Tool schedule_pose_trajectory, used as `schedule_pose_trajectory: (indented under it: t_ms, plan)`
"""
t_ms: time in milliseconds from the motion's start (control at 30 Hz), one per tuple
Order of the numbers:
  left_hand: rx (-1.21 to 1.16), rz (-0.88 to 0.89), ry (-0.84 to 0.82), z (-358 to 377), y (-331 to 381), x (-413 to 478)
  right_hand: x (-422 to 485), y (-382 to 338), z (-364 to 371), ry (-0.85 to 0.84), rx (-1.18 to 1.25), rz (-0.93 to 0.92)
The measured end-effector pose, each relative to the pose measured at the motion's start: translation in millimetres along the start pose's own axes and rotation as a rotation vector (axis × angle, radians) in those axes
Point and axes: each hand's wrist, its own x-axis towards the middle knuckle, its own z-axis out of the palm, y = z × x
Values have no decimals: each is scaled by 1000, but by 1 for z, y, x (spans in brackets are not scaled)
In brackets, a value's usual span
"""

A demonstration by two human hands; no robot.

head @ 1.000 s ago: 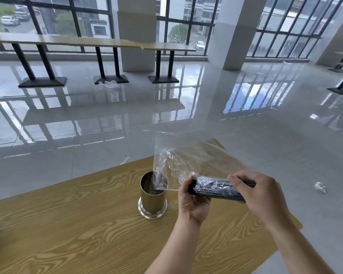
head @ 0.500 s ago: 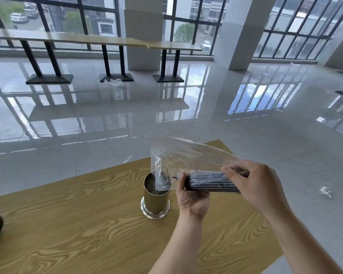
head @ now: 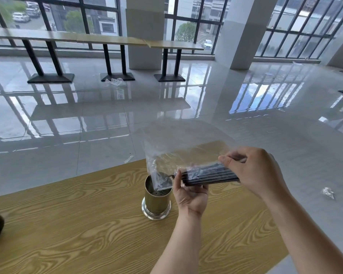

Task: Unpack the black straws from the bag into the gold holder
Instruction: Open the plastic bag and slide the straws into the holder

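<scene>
– One bundle of straws [head: 208, 176] in the head view: where is it?
– Right of centre, lying level above the table [head: 67, 224] and wrapped in the clear bag [head: 178, 147]. It sits just right of the holder [head: 156, 200], above its rim. Loose film balloons up toward mid-frame, and one corner dips into the holder's mouth.
– Who has it?
– Both hands. The left hand [head: 190, 194] wraps the bundle's left end from below, thumb up in front. The right hand [head: 253, 173] curls over the right end, fingers closed round straws and film together.
– How will it handle?
– Light, I judge. Each straw looks thin and fairly stiff, yet easy to kink if squeezed. The film looks slick and floppy and gives nothing to push against.
– So where to hold?
– Round the whole bundle near one end, firmly but not hard, and peel the film off the other end. Held loosely, single straws could slide out and scatter.
</scene>
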Motion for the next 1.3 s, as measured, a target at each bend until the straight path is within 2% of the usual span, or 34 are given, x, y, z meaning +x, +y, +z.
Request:
schedule_pose_trajectory:
  t_ms: [100, 333, 667, 1067, 1300]
  plan:
    - [-44, 9, 27, 1, 6, 1, 7, -11, 1, -45, -31, -13]
    - [-133, 5, 61, -3, 7, 7, 9, -16, -2, -34, -70, -15]
    - [-130, 48, 253, 4, 5, 13, 19, -21, -4, -91, -26, -32]
    - [-181, 42, 130, 0, 11, 11, 30, -28, -3, -161, 8, -13]
    - [-196, 29, 90, 1, 14, 9, 34, -32, 1, -140, -7, -8]
